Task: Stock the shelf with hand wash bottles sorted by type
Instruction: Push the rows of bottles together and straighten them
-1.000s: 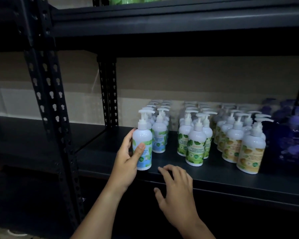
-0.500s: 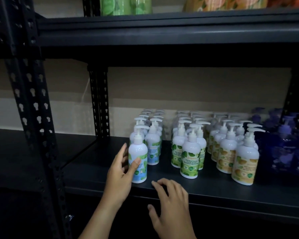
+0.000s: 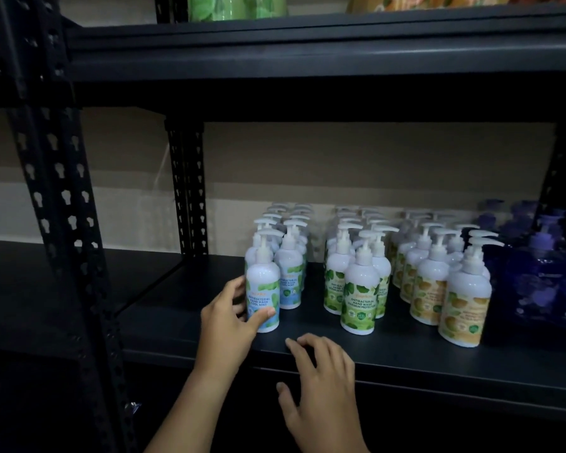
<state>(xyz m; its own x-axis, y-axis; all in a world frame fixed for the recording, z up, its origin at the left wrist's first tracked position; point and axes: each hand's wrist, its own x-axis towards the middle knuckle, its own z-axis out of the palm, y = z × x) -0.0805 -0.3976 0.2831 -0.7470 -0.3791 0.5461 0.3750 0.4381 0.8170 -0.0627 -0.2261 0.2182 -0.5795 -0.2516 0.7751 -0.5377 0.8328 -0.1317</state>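
Note:
A white pump bottle with a blue-green "Cool Mint" label (image 3: 262,295) stands upright at the front of the leftmost row on the black shelf (image 3: 406,358). My left hand (image 3: 229,318) grips it from the left, thumb across the label. My right hand (image 3: 317,377) rests its curled fingers on the shelf's front edge and holds nothing. To the right stand rows of green-label bottles (image 3: 360,302), yellow-label bottles (image 3: 464,308) and dark blue bottles (image 3: 543,282).
A perforated black upright (image 3: 59,197) stands at the left front, another post (image 3: 188,188) at the back. The upper shelf (image 3: 307,44) hangs low overhead with green and orange items on it. Bare shelf lies left of the bottles.
The bottle in my left hand has settled onto the shelf at the front of the cool-mint row. My right hand stays at the shelf edge. The view has dropped slightly.

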